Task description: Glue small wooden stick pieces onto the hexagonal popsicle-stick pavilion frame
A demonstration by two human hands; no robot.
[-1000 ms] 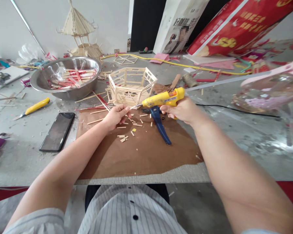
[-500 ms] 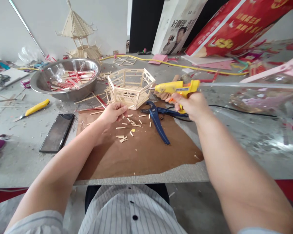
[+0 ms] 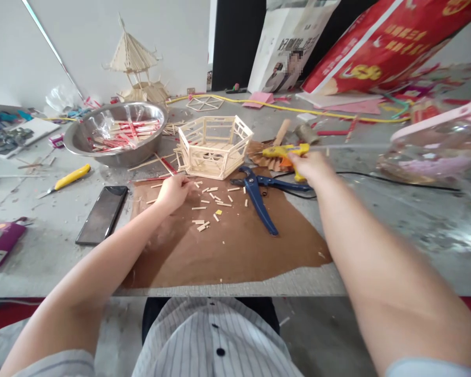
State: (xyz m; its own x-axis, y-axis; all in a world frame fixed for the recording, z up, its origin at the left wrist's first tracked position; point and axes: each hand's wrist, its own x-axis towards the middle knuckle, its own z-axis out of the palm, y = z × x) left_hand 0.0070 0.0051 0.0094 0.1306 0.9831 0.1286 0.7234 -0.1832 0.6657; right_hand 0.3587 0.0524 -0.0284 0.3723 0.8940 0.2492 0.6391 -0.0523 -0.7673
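My right hand is closed round the handle of a yellow hot glue gun, its nozzle pointing left above a fan-shaped brown piece. My left hand rests at the brown sheet's upper left, thumb and fingers pinched together; whatever they may hold is too small to make out. Just beyond it stands a hexagonal frame of thin wooden sticks, apart from both hands. Short cut stick pieces lie scattered on the brown sheet. Blue-handled cutters lie open between my hands.
On the left are a steel bowl of red-tipped sticks, a yellow craft knife and a phone. A stick pagoda stands behind. A black cord and clear plastic bag lie right.
My right hand has moved the glue gun away from the hexagonal frame, to the right and lower toward the table. My left hand has drawn slightly back from the frame.
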